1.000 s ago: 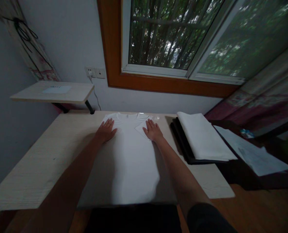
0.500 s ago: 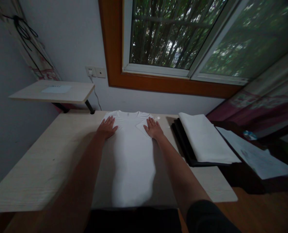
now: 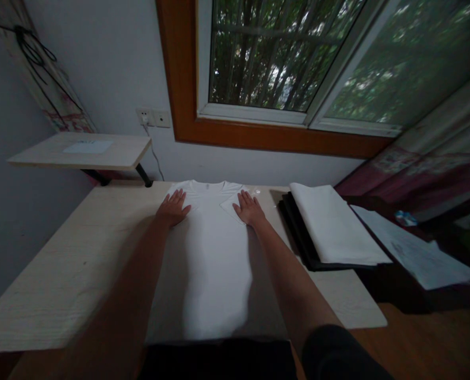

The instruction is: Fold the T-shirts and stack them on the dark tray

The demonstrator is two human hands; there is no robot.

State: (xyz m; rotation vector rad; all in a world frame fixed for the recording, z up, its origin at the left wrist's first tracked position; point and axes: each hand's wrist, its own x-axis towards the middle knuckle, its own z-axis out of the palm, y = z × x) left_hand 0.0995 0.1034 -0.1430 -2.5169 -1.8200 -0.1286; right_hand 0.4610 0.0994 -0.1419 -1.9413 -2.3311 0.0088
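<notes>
A white T-shirt (image 3: 218, 253) lies spread on the pale wooden table (image 3: 76, 264), its neckline toward the wall and its hem near my body. My left hand (image 3: 173, 208) rests flat on the shirt's left shoulder and sleeve, fingers apart. On the opposite side, my right hand (image 3: 248, 207) lies flat over the right sleeve, also with fingers spread. That sleeve is folded inward, its edge showing beside my thumb. Both palms press on the cloth and hold nothing. My forearms cover parts of the shirt's sides.
Right of the shirt, folded white cloth (image 3: 334, 224) lies on black folded cloth (image 3: 294, 232). Beyond it is a paper sheet (image 3: 413, 248). A small raised shelf (image 3: 120, 150) stands at the back left, near a wall socket (image 3: 152, 117). A window (image 3: 274, 68) is above the table.
Both hands stay in the same places on the shirt. The whole view has shifted very slightly; nothing else has visibly moved.
</notes>
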